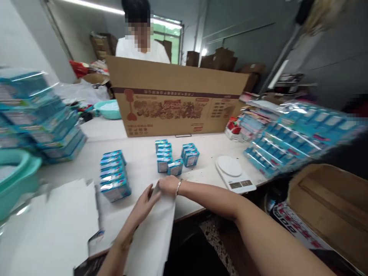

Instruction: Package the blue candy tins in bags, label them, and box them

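Note:
A long white cardboard sheet [155, 234] slants from the table's front edge down toward my body. My right hand [169, 185], with a bracelet at its wrist, is closed on the sheet's far end. Beside that end is my left hand [144, 203], thumb and fingers apart, the thumb at the sheet's edge. Just beyond my hands stand small blue boxes: one single box [175, 167], a row behind it [163, 155] and a short row [190, 155] to the right. Another row of blue boxes [115, 176] stands farther left.
A white digital scale [230, 166] sits at right, near wrapped blue packs [299, 138]. More packs [37, 115] are stacked at left above a teal basin [17, 180]. White card sheets [57, 226] lie front left. A large carton [178, 80] stands before another person [143, 50].

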`<state>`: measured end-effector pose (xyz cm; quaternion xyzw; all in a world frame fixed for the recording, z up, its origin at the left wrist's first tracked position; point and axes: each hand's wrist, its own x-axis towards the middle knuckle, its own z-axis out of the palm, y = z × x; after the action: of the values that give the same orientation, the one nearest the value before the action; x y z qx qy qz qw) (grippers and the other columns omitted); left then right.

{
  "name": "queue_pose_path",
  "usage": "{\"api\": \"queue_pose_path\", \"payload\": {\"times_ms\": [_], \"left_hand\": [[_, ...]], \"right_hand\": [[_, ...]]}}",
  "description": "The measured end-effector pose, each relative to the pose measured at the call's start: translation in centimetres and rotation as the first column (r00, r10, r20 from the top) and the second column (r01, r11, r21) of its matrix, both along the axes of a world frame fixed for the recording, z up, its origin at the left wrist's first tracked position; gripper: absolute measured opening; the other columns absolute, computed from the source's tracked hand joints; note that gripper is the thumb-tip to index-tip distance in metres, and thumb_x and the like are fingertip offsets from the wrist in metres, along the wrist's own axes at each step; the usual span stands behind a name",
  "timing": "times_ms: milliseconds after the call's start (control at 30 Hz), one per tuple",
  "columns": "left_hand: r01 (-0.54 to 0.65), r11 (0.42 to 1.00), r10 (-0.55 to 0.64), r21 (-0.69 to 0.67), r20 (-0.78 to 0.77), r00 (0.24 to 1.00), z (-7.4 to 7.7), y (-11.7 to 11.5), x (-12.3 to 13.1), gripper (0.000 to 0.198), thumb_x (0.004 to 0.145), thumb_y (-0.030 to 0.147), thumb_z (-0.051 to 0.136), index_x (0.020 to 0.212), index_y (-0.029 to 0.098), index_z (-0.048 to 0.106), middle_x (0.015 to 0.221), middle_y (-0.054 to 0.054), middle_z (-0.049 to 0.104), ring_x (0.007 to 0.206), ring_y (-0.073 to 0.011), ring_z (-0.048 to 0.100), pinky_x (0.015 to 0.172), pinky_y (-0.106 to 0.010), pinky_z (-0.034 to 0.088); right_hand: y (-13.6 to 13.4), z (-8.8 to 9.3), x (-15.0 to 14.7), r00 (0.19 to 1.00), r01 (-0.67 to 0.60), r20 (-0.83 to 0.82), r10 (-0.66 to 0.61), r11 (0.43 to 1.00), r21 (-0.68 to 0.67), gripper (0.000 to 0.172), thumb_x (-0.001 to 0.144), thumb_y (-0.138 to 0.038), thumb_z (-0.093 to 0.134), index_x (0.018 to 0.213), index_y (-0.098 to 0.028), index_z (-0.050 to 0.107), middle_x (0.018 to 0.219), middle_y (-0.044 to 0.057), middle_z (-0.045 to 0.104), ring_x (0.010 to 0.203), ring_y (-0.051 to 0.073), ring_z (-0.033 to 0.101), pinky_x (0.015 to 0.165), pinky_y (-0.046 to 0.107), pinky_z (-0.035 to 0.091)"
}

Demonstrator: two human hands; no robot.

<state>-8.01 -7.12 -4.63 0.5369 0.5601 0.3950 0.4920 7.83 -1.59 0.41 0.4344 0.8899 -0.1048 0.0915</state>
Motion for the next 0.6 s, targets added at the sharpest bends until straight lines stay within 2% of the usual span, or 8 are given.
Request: {"api": "queue_pose_path", "payload": {"times_ms": [67,133,200,300,367,467,533,600], "left_hand": [[0.227,0.973,-0.202,0.036,-0.335,0.92,0.1,-0.3,-1.8,0.045,0.069,0.037,0.07,0.113,0.025,0.067,0.115,-0.011,0.073,0.113,-0.036,0.064,0.101,-0.049,0.045],[0.394,0.918,-0.318,-0.039,-0.663,0.678,0.0,0.0,-2.8,0.045,0.077,0.026,0.056,0.12,0.022,0.064,0.103,-0.015,0.075,0.095,-0.0381,0.069,0.085,-0.052,0.05],[0.502,0.86,-0.339,-0.088,-0.834,0.435,0.1,0.1,-2.6,0.057,0.078,0.012,0.046,0.133,0.016,0.055,0.097,-0.02,0.073,0.086,-0.0372,0.071,0.074,-0.048,0.05],[0.588,0.807,-0.259,-0.049,-0.925,0.278,0.7,-0.8,-1.1,0.067,0.078,0.0,0.035,0.144,0.012,0.043,0.1,-0.02,0.069,0.087,-0.031,0.069,0.072,-0.039,0.049],[0.589,0.808,-0.171,0.011,-0.952,0.254,1.0,-1.8,0.0,0.069,0.08,-0.004,0.029,0.147,0.012,0.04,0.103,-0.018,0.067,0.091,-0.0284,0.066,0.076,-0.037,0.048],[0.571,0.818,-0.125,0.068,-0.948,0.291,1.0,-2.6,1.0,0.068,0.084,-0.003,0.027,0.15,0.014,0.037,0.108,-0.017,0.064,0.094,-0.0278,0.063,0.083,-0.039,0.046],[0.547,0.83,-0.13,0.106,-0.917,0.376,0.9,-2.8,1.2,0.059,0.09,0.008,0.033,0.149,0.014,0.039,0.112,-0.018,0.062,0.095,-0.029,0.061,0.085,-0.04,0.045],[0.514,0.844,-0.131,0.154,-0.87,0.476,0.8,-2.9,1.0,0.054,0.092,0.027,0.046,0.145,0.014,0.045,0.115,-0.018,0.062,0.097,-0.0316,0.06,0.088,-0.042,0.044]], "right_hand": [[-0.1,0.4,1.3,0.993,0.112,0.034,-0.111,0.993,-0.03,0.02,0.073,-0.01,0.067,0.091,-0.01,0.074,0.092,0.018,0.076,0.085,0.028,0.073,0.072,0.033,0.055],[-0.2,0.7,2.7,0.976,0.213,0.059,-0.21,0.975,-0.066,0.023,0.069,-0.012,0.07,0.091,-0.009,0.075,0.09,0.018,0.077,0.083,0.028,0.073,0.07,0.032,0.055],[-0.4,0.9,4.2,0.959,0.279,0.072,-0.273,0.954,-0.108,0.023,0.066,-0.013,0.071,0.088,-0.009,0.076,0.083,0.016,0.077,0.077,0.027,0.073,0.067,0.03,0.054],[-1.4,1.4,6.3,0.957,0.288,0.07,-0.28,0.94,-0.182,0.019,0.072,-0.017,0.068,0.087,-0.01,0.077,0.069,0.011,0.075,0.065,0.023,0.071,0.061,0.027,0.052],[-1.9,1.7,7.6,0.973,0.232,0.039,-0.228,0.952,-0.201,0.028,0.081,-0.025,0.065,0.103,-0.011,0.075,0.072,0.008,0.076,0.067,0.021,0.071,0.062,0.026,0.052],[-1.5,2.0,8.7,0.994,0.095,-0.041,-0.102,0.984,-0.152,0.053,0.093,-0.042,0.055,0.139,-0.016,0.053,0.111,0.012,0.073,0.099,0.024,0.069,0.077,0.028,0.051],[-1.1,2.0,8.3,0.998,0.001,-0.061,-0.007,0.994,-0.109,0.051,0.096,-0.045,0.05,0.14,-0.019,0.053,0.127,0.014,0.065,0.113,0.026,0.064,0.085,0.03,0.049],[-0.9,1.7,7.1,0.996,-0.085,-0.039,0.082,0.993,-0.084,0.041,0.094,-0.043,0.055,0.127,-0.02,0.063,0.122,0.014,0.066,0.11,0.028,0.064,0.082,0.032,0.047]]}}
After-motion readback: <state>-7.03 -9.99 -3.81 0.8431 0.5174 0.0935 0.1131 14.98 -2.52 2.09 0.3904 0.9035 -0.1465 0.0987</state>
